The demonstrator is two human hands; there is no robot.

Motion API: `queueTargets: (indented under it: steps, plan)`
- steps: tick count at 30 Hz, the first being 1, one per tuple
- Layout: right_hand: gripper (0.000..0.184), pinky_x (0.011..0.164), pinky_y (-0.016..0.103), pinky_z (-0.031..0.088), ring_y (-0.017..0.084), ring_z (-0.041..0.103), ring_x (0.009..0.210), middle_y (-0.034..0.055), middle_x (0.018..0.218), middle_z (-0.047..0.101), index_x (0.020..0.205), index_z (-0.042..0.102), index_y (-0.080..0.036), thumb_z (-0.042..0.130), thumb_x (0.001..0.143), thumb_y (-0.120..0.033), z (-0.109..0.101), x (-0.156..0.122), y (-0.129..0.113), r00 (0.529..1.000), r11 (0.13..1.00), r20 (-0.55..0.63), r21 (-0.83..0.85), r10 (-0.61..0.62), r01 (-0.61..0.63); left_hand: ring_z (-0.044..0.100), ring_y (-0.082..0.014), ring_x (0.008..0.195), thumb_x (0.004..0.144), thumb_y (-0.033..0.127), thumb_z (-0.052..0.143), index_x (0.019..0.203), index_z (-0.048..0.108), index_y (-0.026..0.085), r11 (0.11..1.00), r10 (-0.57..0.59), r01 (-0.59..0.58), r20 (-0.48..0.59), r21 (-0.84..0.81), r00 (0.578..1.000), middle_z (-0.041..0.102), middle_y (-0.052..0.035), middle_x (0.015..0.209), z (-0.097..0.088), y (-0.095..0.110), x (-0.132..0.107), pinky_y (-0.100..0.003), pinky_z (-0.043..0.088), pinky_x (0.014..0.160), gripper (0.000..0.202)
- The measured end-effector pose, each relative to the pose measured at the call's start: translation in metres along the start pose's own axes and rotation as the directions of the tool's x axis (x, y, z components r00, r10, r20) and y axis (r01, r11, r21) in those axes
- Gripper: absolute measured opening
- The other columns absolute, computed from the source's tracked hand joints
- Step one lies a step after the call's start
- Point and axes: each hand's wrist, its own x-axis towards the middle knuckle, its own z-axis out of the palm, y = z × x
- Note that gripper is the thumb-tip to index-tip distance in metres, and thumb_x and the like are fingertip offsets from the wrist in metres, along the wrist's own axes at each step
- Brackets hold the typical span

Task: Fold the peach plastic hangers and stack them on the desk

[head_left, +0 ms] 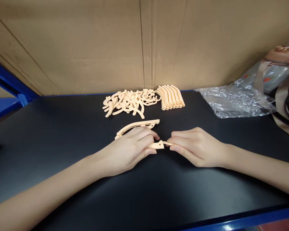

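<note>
My left hand [132,148] is closed around a cream plastic hanger arm [156,146]; its squared end with a small hole sticks out past the fingertips. Pinched in my right hand [198,147] is a thin cream plastic strip [167,143], whose tip meets the holed end of the arm. Most of both pieces is hidden by my fingers. Just beyond my left hand, a curved cream hanger piece [141,123] lies on the black tabletop [144,199], partly covered by the knuckles.
A loose heap of curved cream pieces [127,102] lies toward the back, beside a neat stack of hanger arms [172,97]. Crumpled clear plastic [240,101] and a strapped bottle [271,72] are at right. Cardboard [86,48] stands behind; a blue frame [4,77] is at left.
</note>
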Motion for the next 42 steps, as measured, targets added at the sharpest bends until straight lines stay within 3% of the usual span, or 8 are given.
queueTargets:
  steps: [5, 17, 42]
  plan:
    - [0.041, 0.050, 0.026, 0.029, 0.011, 0.043, 0.057, 0.0007, 0.070, 0.050, 0.092, 0.064, -0.012, 0.028, 0.103, -0.029, -0.0005, -0.0012, -0.0015, 0.997, 0.987, -0.011, -0.146, -0.071, 0.068, 0.049, -0.0242, 0.120, 0.100, 0.030, 0.039, 0.110, 0.057, 0.017, 1.000, 0.006, -0.006, 0.005, 0.007, 1.000, 0.058, -0.0085, 0.124, 0.0016, -0.0011, -0.0009, -0.041, 0.039, 0.105, 0.025]
    - [0.038, 0.048, 0.029, 0.027, 0.012, 0.043, 0.056, 0.0005, 0.066, 0.052, 0.076, 0.058, -0.015, 0.033, 0.102, -0.029, -0.0004, -0.0002, -0.0047, 0.978, 0.900, -0.039, -0.401, -0.205, 0.172, 0.049, -0.0248, 0.118, 0.100, 0.028, 0.038, 0.105, 0.058, 0.017, 0.999, 0.011, -0.012, 0.032, 0.037, 0.999, 0.056, -0.0088, 0.126, 0.0018, -0.0005, -0.0004, -0.041, 0.041, 0.102, 0.024]
    - [0.035, 0.051, 0.028, 0.029, 0.013, 0.043, 0.058, -0.0002, 0.064, 0.050, 0.076, 0.058, -0.015, 0.039, 0.100, -0.033, -0.0008, 0.0010, -0.0081, 0.942, 0.830, -0.040, -0.488, -0.333, 0.272, 0.049, -0.0257, 0.118, 0.101, 0.031, 0.035, 0.098, 0.060, 0.017, 1.000, 0.021, -0.021, 0.060, 0.001, 0.998, 0.055, -0.0094, 0.125, -0.0015, 0.0025, 0.0012, -0.040, 0.043, 0.100, 0.028]
